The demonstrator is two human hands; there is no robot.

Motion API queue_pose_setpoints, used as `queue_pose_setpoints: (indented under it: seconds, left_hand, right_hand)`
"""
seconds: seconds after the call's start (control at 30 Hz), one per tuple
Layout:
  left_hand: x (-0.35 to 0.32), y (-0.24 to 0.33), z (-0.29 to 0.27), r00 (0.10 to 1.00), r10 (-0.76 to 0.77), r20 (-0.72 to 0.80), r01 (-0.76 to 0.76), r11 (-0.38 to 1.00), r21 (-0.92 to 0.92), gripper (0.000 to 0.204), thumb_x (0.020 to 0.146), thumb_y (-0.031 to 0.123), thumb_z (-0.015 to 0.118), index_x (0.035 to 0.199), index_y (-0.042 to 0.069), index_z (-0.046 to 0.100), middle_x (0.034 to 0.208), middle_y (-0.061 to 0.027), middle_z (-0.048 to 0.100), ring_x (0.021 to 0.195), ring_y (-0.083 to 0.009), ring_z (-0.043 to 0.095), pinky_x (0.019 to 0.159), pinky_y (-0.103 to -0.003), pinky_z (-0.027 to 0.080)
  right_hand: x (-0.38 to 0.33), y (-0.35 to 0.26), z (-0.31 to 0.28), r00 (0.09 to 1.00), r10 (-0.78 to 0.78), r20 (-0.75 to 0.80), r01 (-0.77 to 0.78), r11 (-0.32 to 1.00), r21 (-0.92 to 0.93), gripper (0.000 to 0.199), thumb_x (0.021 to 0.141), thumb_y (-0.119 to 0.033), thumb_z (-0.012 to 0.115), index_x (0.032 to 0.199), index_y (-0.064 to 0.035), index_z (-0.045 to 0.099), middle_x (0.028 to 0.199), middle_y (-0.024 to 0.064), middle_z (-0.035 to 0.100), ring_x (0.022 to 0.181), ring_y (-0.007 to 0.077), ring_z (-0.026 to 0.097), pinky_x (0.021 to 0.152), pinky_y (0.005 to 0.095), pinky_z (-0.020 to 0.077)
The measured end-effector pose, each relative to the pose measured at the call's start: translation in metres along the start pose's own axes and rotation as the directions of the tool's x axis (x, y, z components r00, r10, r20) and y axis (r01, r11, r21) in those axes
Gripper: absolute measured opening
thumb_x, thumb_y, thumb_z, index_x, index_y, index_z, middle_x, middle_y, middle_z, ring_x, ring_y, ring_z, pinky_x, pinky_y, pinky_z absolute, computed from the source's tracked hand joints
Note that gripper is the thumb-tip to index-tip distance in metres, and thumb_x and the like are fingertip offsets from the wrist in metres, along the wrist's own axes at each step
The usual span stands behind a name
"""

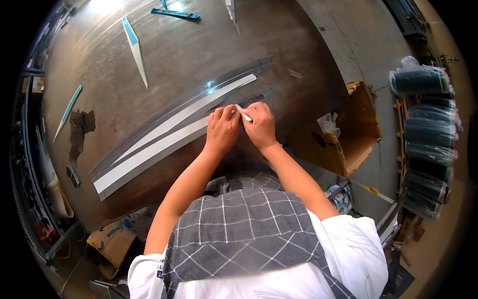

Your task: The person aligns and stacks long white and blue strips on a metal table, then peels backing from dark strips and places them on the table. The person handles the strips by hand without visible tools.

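Observation:
Both hands meet at the near end of a long white strip (149, 152) lying on a dark metal worktable (189, 45). My left hand (222, 128) and my right hand (259, 124) pinch a small white backing tab (244, 114) between their fingertips. A second white strip (189, 109) lies parallel just beyond, with several clear narrow strips (234, 74) beside it. My forearms come up from a grey checked apron (239, 234).
A white pointed strip with a blue end (135, 50) and a blue tool (175, 13) lie at the far side. A teal strip (68, 110) and dark scraps (79, 127) sit left. An open cardboard box (348, 129) stands right, dark wrapped rolls (428, 129) beyond it.

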State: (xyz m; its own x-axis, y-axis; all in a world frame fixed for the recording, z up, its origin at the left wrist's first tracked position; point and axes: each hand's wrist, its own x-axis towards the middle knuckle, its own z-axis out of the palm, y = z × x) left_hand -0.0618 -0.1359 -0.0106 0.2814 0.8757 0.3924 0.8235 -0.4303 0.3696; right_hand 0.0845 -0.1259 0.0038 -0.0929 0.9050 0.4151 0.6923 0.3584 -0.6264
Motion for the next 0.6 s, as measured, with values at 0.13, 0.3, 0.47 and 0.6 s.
queue_pose_setpoints:
  seconds: [0.13, 0.3, 0.47, 0.6]
  left_hand:
    - [-0.018, -0.002, -0.009, 1.000, -0.020, -0.011, 0.020, 1.000, 0.002, 0.034, 0.082, 0.011, 0.062, 0.115, 0.001, 0.065, 0.125, -0.0097, 0.060, 0.115, -0.0299, 0.056, 0.098, -0.041, 0.044]
    - [-0.043, -0.014, -0.012, 0.991, -0.135, -0.008, 0.135, 0.991, 0.017, 0.042, 0.084, 0.013, 0.060, 0.124, -0.002, 0.062, 0.126, -0.0129, 0.059, 0.122, -0.0316, 0.054, 0.106, -0.042, 0.041]
    - [-0.063, -0.031, -0.016, 0.982, -0.185, 0.022, 0.184, 0.982, 0.032, 0.045, 0.084, 0.011, 0.062, 0.128, -0.002, 0.059, 0.130, -0.0153, 0.057, 0.123, -0.0350, 0.052, 0.109, -0.047, 0.039]
    - [-0.083, -0.051, -0.015, 0.957, -0.286, 0.046, 0.283, 0.956, 0.076, 0.049, 0.086, 0.015, 0.068, 0.131, -0.001, 0.058, 0.134, -0.0158, 0.055, 0.128, -0.0349, 0.050, 0.112, -0.051, 0.037]
  right_hand:
    - [-0.012, -0.031, -0.010, 0.999, -0.039, 0.037, 0.036, 0.996, 0.079, 0.012, 0.076, -0.002, 0.072, 0.085, -0.0096, 0.069, 0.088, 0.0052, 0.064, 0.086, 0.0299, 0.062, 0.077, 0.0408, 0.0507]
    - [-0.019, -0.064, -0.028, 0.986, -0.076, 0.151, 0.033, 0.962, 0.271, 0.016, 0.077, 0.001, 0.072, 0.091, -0.0071, 0.071, 0.093, 0.0091, 0.071, 0.086, 0.0318, 0.067, 0.077, 0.0391, 0.0544]
    - [-0.016, -0.091, -0.060, 0.949, -0.131, 0.285, -0.042, 0.848, 0.529, 0.010, 0.080, -0.002, 0.073, 0.090, -0.0044, 0.071, 0.093, 0.0104, 0.074, 0.085, 0.0295, 0.071, 0.076, 0.0371, 0.0567]
    - [-0.003, -0.107, -0.100, 0.871, -0.264, 0.415, -0.059, 0.782, 0.620, 0.011, 0.080, -0.002, 0.075, 0.090, -0.0046, 0.074, 0.096, 0.0087, 0.076, 0.087, 0.0263, 0.073, 0.076, 0.0348, 0.0579]
